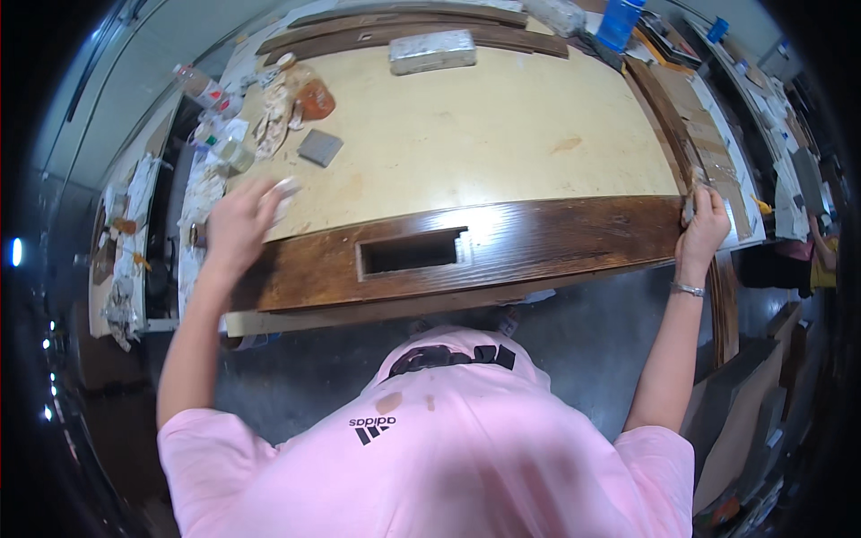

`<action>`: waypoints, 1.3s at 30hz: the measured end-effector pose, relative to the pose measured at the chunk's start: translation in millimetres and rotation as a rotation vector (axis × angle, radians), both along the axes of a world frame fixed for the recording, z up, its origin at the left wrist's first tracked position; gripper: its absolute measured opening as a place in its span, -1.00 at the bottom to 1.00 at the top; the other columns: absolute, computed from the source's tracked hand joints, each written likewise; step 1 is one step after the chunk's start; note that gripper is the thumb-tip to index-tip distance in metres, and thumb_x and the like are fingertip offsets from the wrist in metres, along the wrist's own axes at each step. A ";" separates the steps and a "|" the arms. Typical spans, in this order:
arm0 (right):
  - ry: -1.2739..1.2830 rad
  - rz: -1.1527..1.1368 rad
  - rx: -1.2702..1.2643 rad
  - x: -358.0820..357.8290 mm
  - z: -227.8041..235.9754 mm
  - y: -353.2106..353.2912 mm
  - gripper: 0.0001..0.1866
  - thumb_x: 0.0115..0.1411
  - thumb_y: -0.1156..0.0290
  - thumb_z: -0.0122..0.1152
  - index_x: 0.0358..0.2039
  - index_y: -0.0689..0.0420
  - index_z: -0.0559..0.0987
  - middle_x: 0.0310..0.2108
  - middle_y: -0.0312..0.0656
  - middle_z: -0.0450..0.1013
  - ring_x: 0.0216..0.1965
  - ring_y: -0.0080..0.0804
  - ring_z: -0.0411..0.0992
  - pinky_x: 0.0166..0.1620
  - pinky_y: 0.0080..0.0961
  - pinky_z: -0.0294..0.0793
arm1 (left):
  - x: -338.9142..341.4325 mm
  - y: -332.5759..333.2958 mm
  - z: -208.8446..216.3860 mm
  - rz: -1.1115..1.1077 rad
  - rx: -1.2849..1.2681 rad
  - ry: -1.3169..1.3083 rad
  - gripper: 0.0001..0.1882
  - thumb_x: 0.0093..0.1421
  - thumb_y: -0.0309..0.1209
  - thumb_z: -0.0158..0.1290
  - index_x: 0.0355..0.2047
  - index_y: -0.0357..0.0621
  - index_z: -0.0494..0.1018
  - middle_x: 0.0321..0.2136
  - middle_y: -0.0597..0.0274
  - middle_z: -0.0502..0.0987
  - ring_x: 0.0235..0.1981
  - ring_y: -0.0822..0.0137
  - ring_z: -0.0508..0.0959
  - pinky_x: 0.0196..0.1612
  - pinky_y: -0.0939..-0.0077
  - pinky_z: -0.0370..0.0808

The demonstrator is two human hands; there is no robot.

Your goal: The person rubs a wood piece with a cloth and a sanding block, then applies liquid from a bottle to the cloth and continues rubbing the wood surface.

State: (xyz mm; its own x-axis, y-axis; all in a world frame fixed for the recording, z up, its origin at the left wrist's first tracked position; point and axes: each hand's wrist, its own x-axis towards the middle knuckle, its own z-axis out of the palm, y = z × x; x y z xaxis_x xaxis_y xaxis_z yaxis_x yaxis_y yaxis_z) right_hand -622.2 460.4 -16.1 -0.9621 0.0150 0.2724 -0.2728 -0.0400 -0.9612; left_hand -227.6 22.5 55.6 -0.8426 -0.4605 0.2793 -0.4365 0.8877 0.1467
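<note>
A long dark-brown stained wooden board with a glossy surface lies along the near edge of the table. A rectangular cut-out opens left of its middle. My left hand is closed over the board's left end, with a small folded white cloth showing between thumb and fingers. At the opposite end, my right hand has its fingers closed around the board's edge. Something pale shows by its fingertips, too small to make out. A grey sanding pad rests on the table beyond my left hand.
The cream tabletop carries a foil-wrapped block, a jar of amber liquid, crumpled rags and plastic bottles. Brown wood strips lie at the back. Panels lean at right; another person stands beyond.
</note>
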 end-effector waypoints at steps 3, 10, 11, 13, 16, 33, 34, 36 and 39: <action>0.001 -0.047 0.020 -10.8 -8.5 14.4 -0.83 0.28 0.43 0.21 -0.24 0.28 0.64 -0.50 -0.42 0.43 -0.59 -0.73 0.24 -0.56 -0.69 0.15 | -49.2 60.2 -18.3 -0.336 0.104 0.067 -0.76 0.25 -0.24 0.12 -0.14 -0.05 0.57 -0.28 0.07 0.57 -0.21 0.00 0.57 -0.13 0.20 0.51; -0.018 0.042 0.078 -21.3 -8.7 17.5 -0.82 0.31 0.46 0.17 -0.20 0.32 0.63 -0.35 -0.33 0.50 -0.35 -0.66 0.38 -0.29 -0.66 0.37 | 57.0 -50.2 -6.1 0.174 -0.076 -0.286 -0.68 0.29 -0.13 0.06 -0.24 -0.08 0.66 -0.28 0.00 0.63 -0.24 -0.03 0.59 -0.18 0.13 0.50; 0.058 -0.005 0.071 -20.1 -8.5 13.0 -0.81 0.31 0.46 0.16 -0.20 0.32 0.62 -0.34 -0.32 0.50 -0.33 -0.65 0.38 -0.28 -0.66 0.37 | 68.0 -56.1 -1.8 0.225 0.032 -0.109 -0.69 0.26 -0.16 0.10 -0.24 -0.14 0.64 -0.32 -0.01 0.62 -0.26 -0.03 0.59 -0.15 0.12 0.50; 0.135 -0.059 0.086 0.5 1.3 3.5 -0.81 0.31 0.46 0.15 -0.20 0.32 0.62 -0.33 -0.32 0.50 -0.32 -0.64 0.38 -0.28 -0.65 0.38 | 47.3 -32.5 7.5 0.149 0.090 0.051 -0.70 0.25 -0.18 0.12 -0.20 -0.13 0.63 -0.30 -0.01 0.61 -0.24 -0.02 0.59 -0.11 0.13 0.50; 0.267 0.132 0.259 99.3 44.5 -78.5 -0.81 0.29 0.42 0.15 -0.20 0.27 0.60 -0.42 -0.37 0.46 -0.39 -0.66 0.35 -0.36 -0.67 0.33 | -0.9 24.1 -5.7 -0.162 0.047 0.201 -0.68 0.23 -0.23 0.16 -0.09 -0.12 0.57 -0.21 0.00 0.59 -0.17 0.01 0.57 -0.02 0.17 0.48; -0.162 0.758 0.193 186.1 32.8 -149.4 -0.86 0.22 0.53 0.17 -0.29 0.35 0.60 -0.61 -0.39 0.40 -0.60 -0.74 0.30 -0.52 -0.71 0.25 | 13.5 10.0 -3.6 -0.005 1.474 0.661 -0.62 0.46 -0.30 -0.21 0.00 -0.37 0.45 -0.17 0.00 0.61 -0.19 0.27 0.66 -0.10 0.43 0.60; -0.164 0.757 0.199 187.2 32.9 -151.0 -0.86 0.22 0.53 0.17 -0.29 0.35 0.60 -0.61 -0.39 0.40 -0.60 -0.74 0.30 -0.52 -0.71 0.25 | 8.3 15.4 -3.9 0.092 1.270 0.620 -0.66 0.43 -0.35 -0.18 -0.04 -0.38 0.47 -0.24 -0.02 0.63 -0.25 0.24 0.67 -0.16 0.47 0.61; -0.100 0.755 0.234 190.1 35.9 -154.5 -0.82 0.24 0.45 0.18 -0.27 0.34 0.59 -0.59 -0.39 0.39 -0.63 -0.74 0.25 -0.56 -0.71 0.19 | -4.7 26.4 -22.1 -0.051 1.003 0.419 -0.70 0.37 -0.33 -0.09 -0.08 -0.31 0.48 -0.21 0.00 0.59 -0.20 0.17 0.61 -0.10 0.34 0.54; -0.108 0.747 0.246 188.0 34.8 -152.8 -0.82 0.25 0.45 0.18 -0.27 0.34 0.60 -0.59 -0.39 0.39 -0.63 -0.74 0.25 -0.56 -0.71 0.20 | -40.1 72.1 -25.5 -0.282 0.311 0.176 -0.80 0.25 -0.35 0.08 -0.22 -0.24 0.43 -0.31 -0.04 0.46 -0.19 -0.04 0.48 -0.07 0.19 0.42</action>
